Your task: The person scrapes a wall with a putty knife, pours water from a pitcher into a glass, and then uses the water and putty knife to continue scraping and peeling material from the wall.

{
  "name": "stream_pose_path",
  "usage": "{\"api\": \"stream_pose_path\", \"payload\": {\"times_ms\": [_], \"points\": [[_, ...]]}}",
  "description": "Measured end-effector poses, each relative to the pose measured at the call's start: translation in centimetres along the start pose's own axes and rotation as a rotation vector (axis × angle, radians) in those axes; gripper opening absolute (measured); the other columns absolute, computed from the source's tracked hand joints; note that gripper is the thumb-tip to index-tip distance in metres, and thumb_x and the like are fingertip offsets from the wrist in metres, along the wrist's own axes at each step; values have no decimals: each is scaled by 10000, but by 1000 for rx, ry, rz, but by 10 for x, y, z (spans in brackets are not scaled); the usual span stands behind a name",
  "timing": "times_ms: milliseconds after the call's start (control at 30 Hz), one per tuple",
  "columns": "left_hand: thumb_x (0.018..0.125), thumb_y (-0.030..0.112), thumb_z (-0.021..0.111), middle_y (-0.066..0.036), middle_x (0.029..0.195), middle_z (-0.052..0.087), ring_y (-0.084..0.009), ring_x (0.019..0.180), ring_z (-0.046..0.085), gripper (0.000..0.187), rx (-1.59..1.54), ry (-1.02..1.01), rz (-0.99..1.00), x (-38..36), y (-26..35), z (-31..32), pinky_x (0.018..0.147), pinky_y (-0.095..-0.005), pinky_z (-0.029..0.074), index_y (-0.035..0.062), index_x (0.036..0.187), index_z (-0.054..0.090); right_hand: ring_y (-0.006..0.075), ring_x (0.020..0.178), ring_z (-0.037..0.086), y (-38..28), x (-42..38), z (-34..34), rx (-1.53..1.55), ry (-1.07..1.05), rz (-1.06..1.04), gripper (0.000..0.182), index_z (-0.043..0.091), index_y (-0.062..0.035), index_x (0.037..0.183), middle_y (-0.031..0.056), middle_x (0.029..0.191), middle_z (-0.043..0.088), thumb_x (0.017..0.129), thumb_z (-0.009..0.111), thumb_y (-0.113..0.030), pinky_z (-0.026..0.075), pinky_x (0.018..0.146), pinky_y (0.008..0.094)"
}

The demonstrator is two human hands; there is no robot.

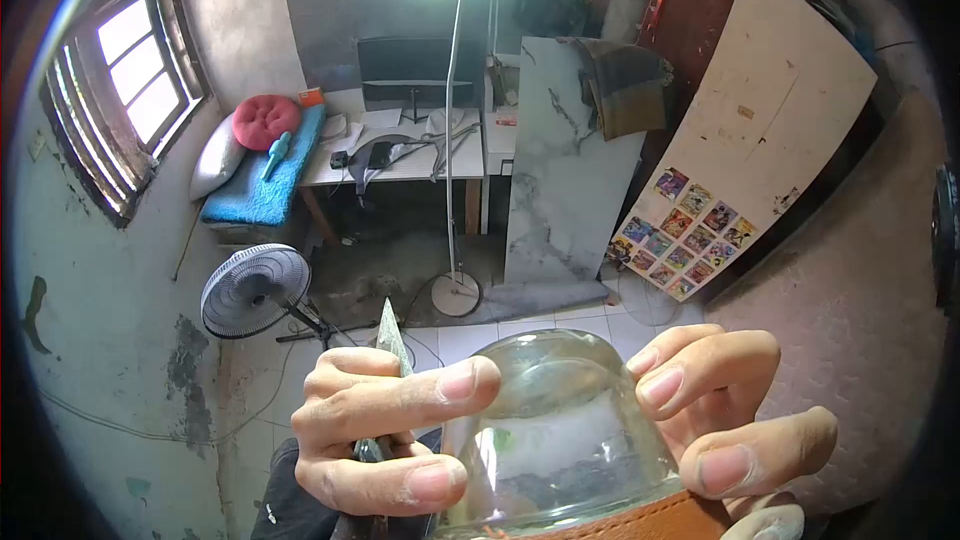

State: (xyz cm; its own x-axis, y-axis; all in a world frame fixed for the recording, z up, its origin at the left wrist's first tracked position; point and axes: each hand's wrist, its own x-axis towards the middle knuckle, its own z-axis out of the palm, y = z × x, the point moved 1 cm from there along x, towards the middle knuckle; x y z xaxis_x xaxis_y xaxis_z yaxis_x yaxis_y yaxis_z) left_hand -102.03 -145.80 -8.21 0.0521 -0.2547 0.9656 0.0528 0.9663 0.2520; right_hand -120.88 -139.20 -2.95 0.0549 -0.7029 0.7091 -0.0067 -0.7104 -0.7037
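Note:
A clear glass jar (560,440) with a rounded end facing up stands close to the camera. Around its lower part runs a brown stitched leather band (640,520), cut off by the frame's bottom edge. My right hand (730,420) grips the jar from the right, fingertips pressed to the glass and near the band. On the other side, my left hand (380,430) is closed around a narrow pointed knife (392,333), its tip up and its dark handle partly hidden by the fingers. Fingertips of that same hand also rest against the jar's left side.
A standing lamp (452,140) rises beyond the hands, with a fan (257,290) to its left. Farther back, a white desk (330,172) carries a monitor and cloth items. A marbled panel (565,170) and a sticker-covered cabinet (750,130) stand at right.

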Motion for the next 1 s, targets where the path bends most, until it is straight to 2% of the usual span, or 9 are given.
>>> {"api": "stream_pose_path", "payload": {"times_ms": [67, 233, 300, 433, 567, 700, 833, 933, 1000], "points": [[904, 253, 751, -270, 1133, 710, -80, 479, 603, 340, -16, -18, -19, 2, 1, -1, 391, -174, 333, 236, 1234, 672, 254, 1036, 552, 0, 2, 6, 23, 81, -19, 315, 524, -231, 1090, 145, 1065, 503, 1043, 435, -530, 513, 978, 393], [895, 248, 758, -275, 1141, 706, -82, 479, 596, 351, -34, -3, 0, 6, -4, -3, 398, -176, 349, 234, 1236, 673, 253, 1020, 553, -8, 4, 4, -8, 62, 26, 303, 525, -230, 1077, 151, 1075, 508, 1036, 463, -524, 508, 968, 392], [885, 266, 768, -272, 1148, 706, -65, 461, 553, 362, -104, -191, 8, 7, -9, -12, 397, -183, 348, 239, 1233, 673, 255, 1019, 554, -9, 4, 4, -13, 64, 58, 301, 524, -227, 1071, 153, 1079, 510, 1034, 472, -521, 509, 968, 393], [877, 290, 776, -255, 1151, 712, -52, 451, 509, 378, 17, -122, 63, 8, -10, -7, 415, -198, 339, 254, 1238, 668, 264, 1003, 560, -2, 5, 10, -8, 110, -24, 303, 520, -224, 1058, 154, 1072, 511, 1036, 466, -521, 503, 968, 405], [873, 299, 782, -229, 1151, 722, -49, 450, 495, 398, -4, -144, 4, 16, -5, -6, 449, -209, 318, 272, 1250, 659, 269, 992, 561, 4, 5, 6, -25, 115, -136, 309, 516, -226, 1056, 155, 1059, 512, 1036, 460, -528, 516, 928, 414], [876, 299, 781, -223, 1151, 724, -51, 457, 507, 399, 8, -124, 44, 12, -10, -5, 456, -211, 317, 272, 1254, 657, 253, 996, 557, -3, 7, 9, -118, 154, -101, 321, 511, -225, 1062, 141, 1040, 513, 1028, 462, -541, 528, 886, 410], [883, 299, 774, -230, 1150, 723, -50, 453, 508, 390, 16, -93, 89, 15, -11, -4, 450, -205, 321, 269, 1254, 660, 232, 980, 563, -4, 7, 4, -151, 110, -174, 327, 507, -218, 1068, 119, 1002, 510, 1011, 495, -540, 534, 863, 392], [888, 290, 772, -236, 1145, 722, -52, 447, 512, 382, -84, -161, 36, 17, -11, -6, 443, -198, 326, 264, 1253, 663, 228, 973, 566, -6, 8, 3, -181, 97, -198, 329, 506, -212, 1069, 108, 988, 511, 1007, 505, -536, 541, 851, 383], [891, 298, 768, -242, 1139, 722, -57, 449, 527, 374, -74, -104, 113, 16, -15, -3, 439, -196, 334, 260, 1249, 666, 229, 973, 566, -8, 8, 3, -229, 75, -198, 335, 506, -210, 1068, 101, 982, 514, 1007, 502, -539, 545, 843, 380]]}}
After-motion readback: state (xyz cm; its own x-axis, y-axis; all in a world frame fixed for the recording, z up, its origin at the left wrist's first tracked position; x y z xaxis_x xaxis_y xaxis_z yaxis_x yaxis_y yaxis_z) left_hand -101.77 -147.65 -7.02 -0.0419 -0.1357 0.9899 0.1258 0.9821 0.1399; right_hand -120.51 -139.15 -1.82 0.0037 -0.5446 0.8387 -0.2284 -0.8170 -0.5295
